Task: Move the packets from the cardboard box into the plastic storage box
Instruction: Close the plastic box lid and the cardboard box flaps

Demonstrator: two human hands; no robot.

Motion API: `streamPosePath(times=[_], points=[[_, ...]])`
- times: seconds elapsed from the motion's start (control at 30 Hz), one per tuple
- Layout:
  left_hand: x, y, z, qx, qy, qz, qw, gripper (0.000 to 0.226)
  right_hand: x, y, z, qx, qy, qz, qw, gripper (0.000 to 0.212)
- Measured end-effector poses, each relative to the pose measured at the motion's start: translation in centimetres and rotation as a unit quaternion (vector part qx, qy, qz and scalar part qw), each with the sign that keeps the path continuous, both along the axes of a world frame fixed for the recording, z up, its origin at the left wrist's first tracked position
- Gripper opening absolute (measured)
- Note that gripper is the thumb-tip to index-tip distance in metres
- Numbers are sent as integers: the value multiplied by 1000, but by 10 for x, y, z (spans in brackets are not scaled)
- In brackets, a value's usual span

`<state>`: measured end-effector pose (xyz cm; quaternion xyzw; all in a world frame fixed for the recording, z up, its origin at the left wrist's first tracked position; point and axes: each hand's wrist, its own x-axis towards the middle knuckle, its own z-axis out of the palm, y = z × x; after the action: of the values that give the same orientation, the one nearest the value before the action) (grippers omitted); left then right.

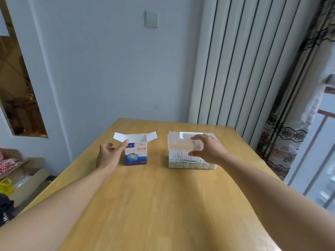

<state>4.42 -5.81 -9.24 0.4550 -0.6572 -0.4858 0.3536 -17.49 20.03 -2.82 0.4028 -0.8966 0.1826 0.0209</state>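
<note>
The table [163,196] is pale wood with a smooth, faintly sheened top. The cardboard box [136,153] on the left is printed card, white and matt inside. The plastic storage box [174,140] on the right is clear, cloudy plastic, holding paper-wrapped packets [179,160].

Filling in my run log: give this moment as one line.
left hand: touching cardboard box | right hand: holding lid over plastic storage box | packets: inside

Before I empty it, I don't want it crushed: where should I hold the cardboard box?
Grip the cardboard box across its two side walls, low on the body, coming from its left where the left hand already touches it. It stands upright with thin flaps splayed open on top; those would probably bend.
</note>
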Motion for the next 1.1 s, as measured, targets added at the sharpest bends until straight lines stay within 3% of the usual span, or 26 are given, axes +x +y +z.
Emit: streamPosePath(times=[0.1,0.2,0.3,0.4,0.47,0.6,0.77,0.87,0.93,1.0,1.1], points=[[-12,-10,-5,0,-11,-76,997,108,11,-10,5,-33,36,-20,999,60],[-21,-20,-10,-8,-5,-112,994,107,48,-33,10,-157,68,35,985,34],[-22,-20,-9,-24,-4,-120,992,73,82,-70,-1,-176,-119,41,976,23],[-13,-12,1,-69,-12,-130,989,65,100,-101,-20,-76,-258,25,963,46],[-5,-10,6,-101,-14,-169,980,74,110,-109,-23,-117,-302,30,946,55],[6,-9,11,-114,-41,-267,956,76,117,-118,-22,-245,-322,36,914,38],[8,-2,15,-99,-55,-305,946,74,115,-129,-20,-253,-402,-37,879,19],[7,0,15,-105,-49,-260,959,50,117,-131,-17,-230,-455,-53,859,50],[4,-2,12,-88,-34,-235,967,50,117,-132,-16,-214,-463,-28,860,70],[1,-3,13,-48,-30,-224,973,57,114,-131,-15,-263,-456,15,850,89],[-3,-6,13,-7,-42,-222,974,38,109,-128,-11,-324,-405,77,852,102]])
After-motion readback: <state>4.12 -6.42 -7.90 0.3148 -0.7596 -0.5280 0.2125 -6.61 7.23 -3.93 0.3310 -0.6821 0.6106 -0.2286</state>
